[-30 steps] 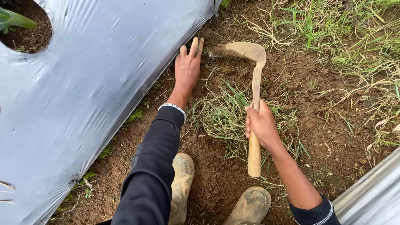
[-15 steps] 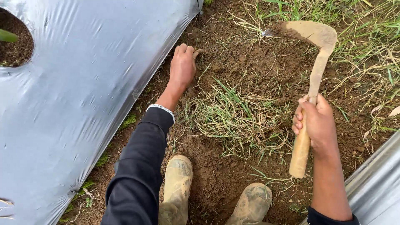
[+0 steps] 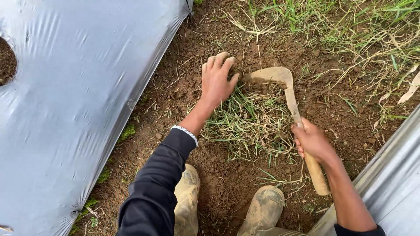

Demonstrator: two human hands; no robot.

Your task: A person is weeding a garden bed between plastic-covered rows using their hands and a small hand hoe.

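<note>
Brown, loose soil is seen between two sheets of silver-grey plastic mulch, one sheet covering the bed at the left and the edge of another showing at the lower right. A clump of grass lies on the soil in the middle of the strip. The left hand is placed on the far end of this clump, fingers curled down into the blades and the earth; a firm grasp cannot be confirmed. The right hand is closed around the wooden handle of a hand hoe. The curved, soil-stained blade of the hoe is set into the ground at the far side of the clump, just beside the left hand's fingertips. The handle's end projects below the right hand. Two mud-coated boots are noted at the bottom edge, near the clump. Longer green and dry grass is recorded at the upper right.
</note>
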